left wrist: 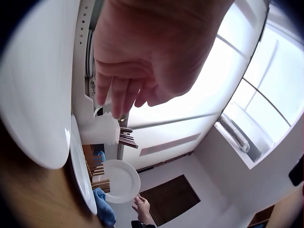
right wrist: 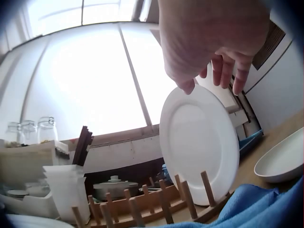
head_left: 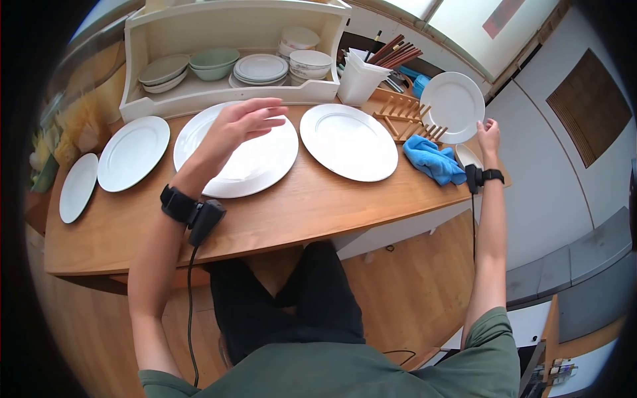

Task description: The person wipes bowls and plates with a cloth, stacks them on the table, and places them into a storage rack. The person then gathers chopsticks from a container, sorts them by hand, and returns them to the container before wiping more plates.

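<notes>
My right hand (head_left: 489, 136) is at the right rim of a white plate (right wrist: 197, 142) that stands upright at the right end of a wooden dish rack (right wrist: 135, 204). In the right wrist view the thumb overlaps the plate's top rim, and the other fingers point down beside it. My left hand (head_left: 242, 129) hovers over the largest white plate (head_left: 265, 169), its fingers straight and holding nothing. To that plate's right lies another white plate (head_left: 348, 142). Two smaller plates (head_left: 133, 154) lie farther left.
A blue cloth (head_left: 434, 159) lies before the rack, with a small white dish (head_left: 466, 156) beside it. Behind stand a white container (head_left: 360, 79) and chopsticks (head_left: 398, 52). At the back, a cream shelf (head_left: 225, 33) bears stacked bowls and plates.
</notes>
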The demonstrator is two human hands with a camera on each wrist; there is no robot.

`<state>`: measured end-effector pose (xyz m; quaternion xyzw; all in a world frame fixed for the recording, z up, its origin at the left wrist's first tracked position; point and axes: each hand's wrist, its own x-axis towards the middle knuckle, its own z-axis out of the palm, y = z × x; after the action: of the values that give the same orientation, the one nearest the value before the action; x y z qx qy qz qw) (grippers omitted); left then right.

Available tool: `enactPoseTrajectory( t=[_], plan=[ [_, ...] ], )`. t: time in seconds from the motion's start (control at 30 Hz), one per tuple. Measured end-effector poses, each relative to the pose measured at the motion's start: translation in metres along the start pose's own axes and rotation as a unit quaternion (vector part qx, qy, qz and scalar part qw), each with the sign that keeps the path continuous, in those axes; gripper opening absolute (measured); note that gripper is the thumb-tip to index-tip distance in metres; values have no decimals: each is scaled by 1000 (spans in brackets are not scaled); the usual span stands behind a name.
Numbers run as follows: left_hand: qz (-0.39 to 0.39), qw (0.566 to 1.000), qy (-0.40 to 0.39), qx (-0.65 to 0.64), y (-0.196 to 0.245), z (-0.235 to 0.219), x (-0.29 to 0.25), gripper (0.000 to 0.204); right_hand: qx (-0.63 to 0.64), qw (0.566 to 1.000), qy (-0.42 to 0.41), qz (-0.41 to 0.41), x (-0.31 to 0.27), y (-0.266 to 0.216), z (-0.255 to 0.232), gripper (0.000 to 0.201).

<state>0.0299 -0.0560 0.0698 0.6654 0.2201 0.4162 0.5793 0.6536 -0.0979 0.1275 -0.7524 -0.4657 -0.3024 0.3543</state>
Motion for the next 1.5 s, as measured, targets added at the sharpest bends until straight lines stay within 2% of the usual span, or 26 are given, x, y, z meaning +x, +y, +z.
enactPoseTrajectory(
  t=[0.07, 0.1, 0.13, 0.17, 0.23, 0.27, 0.3, 0.33, 0.47, 0.6, 0.77, 0.87, 1.07, 1.2, 1.3, 1.37, 1.5],
  plan=[
    [-15, 999, 22, -43, -9, -19, -3, 36, 16, 996, -36, 84, 23, 14, 11, 56],
    [-31, 995, 46, -88, -6, -20, -4, 34, 18, 995, -38, 86, 32, 21, 17, 56],
    [-35, 984, 122, -122, -5, -14, -4, 31, 10, 992, -66, 104, 43, 26, 23, 60],
    [-36, 985, 124, -118, -8, -19, -3, 31, 4, 988, -95, 121, 50, 26, 29, 63],
    [-28, 979, 103, -172, -18, -33, -2, 28, 29, 987, -88, 130, 57, 29, 40, 59],
    [-48, 973, 159, -162, -13, -24, -1, 26, 51, 982, -120, 139, 61, 25, 38, 54],
    [-48, 973, 160, -157, -14, -26, -1, 26, 71, 975, -152, 147, 61, 22, 38, 49],
    [-49, 971, 162, -170, -16, -29, 0, 26, 69, 980, -123, 138, 62, 17, 40, 42],
    [-43, 968, 161, -190, -22, -38, 0, 25, 77, 984, -118, 105, 65, 12, 42, 42],
    [-44, 968, 159, -187, -24, -38, 1, 25, 98, 983, -105, 111, 62, 16, 49, 41],
    [-58, 968, 175, -171, -24, -37, 2, 25, 220, 961, -41, 161, 59, 18, 61, 36],
    [-56, 968, 158, -185, -27, -40, 1, 25, 246, 957, -24, 153, 53, 13, 62, 36],
    [-44, 967, 150, -202, -27, -43, -2, 24, 203, 968, 25, 144, 30, -22, 43, 35],
    [-32, 967, 143, -209, -29, -45, -3, 24, 207, 969, 28, 134, 21, -37, 30, 38],
    [-31, 966, 140, -216, -30, -45, -4, 24, 186, 972, 67, 129, 16, -49, 22, 32],
    [-29, 966, 136, -219, -30, -45, -5, 24, 115, 978, 112, 130, 14, -55, 18, 30],
    [-23, 966, 135, -220, -31, -47, -6, 24, 134, 974, 140, 117, 20, -57, 6, 29]
  ],
)
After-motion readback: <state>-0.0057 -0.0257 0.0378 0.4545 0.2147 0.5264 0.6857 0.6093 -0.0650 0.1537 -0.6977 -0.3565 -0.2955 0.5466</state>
